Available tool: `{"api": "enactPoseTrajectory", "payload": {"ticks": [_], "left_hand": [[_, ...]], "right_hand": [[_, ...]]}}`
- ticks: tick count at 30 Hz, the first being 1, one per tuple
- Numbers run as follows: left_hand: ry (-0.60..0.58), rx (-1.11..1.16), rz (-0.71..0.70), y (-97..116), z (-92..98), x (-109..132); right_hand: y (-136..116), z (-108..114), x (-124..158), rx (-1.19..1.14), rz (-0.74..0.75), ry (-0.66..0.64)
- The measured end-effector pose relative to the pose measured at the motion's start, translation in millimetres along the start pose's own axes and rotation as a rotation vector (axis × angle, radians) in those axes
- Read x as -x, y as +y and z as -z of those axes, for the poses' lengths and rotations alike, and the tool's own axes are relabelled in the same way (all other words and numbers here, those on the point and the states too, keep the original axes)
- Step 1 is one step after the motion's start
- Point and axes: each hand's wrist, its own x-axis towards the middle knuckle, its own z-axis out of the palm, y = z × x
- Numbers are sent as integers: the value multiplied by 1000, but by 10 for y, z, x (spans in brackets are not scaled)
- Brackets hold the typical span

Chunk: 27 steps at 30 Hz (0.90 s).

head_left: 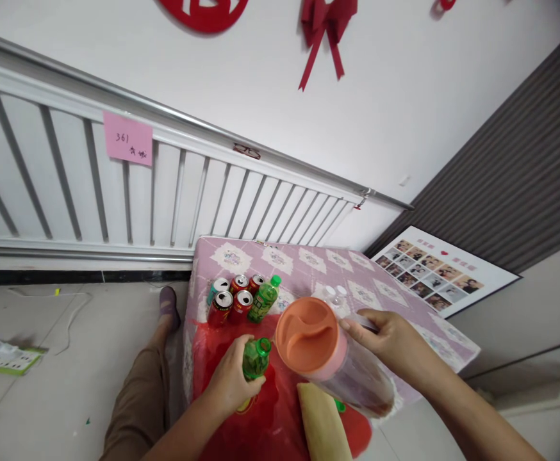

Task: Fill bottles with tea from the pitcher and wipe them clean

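My left hand (232, 378) is wrapped round an uncapped green plastic bottle (255, 360), its mouth facing up. My right hand (386, 336) grips the handle of a clear pitcher (364, 381), whose orange lid (307, 336) leans toward the bottle. Brown liquid lies low in the tilted pitcher. Lid and bottle mouth are close but apart, and no stream shows between them. Behind the bottle stand a capped green bottle (263, 299) and several opened drink cans (241, 302), mostly red. Under the pitcher is a pale yellow, rounded long object (324, 422) of unclear kind.
A flowered pink cloth (309, 262) and a red plastic sheet (265, 416) cover the table. Small clear items (335, 293) stand behind the pitcher. Beyond are a white radiator (261, 205) and a leaning photo board (443, 269). A power strip (13, 360) lies on the floor.
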Motion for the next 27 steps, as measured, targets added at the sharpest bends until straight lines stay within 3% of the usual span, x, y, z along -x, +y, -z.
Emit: {"api": "enactPoseTrajectory", "payload": {"ticks": [27], "left_hand": [[7, 4, -9, -26, -5, -5]], "right_hand": [[15, -23, -20, -1, 64, 31]]}}
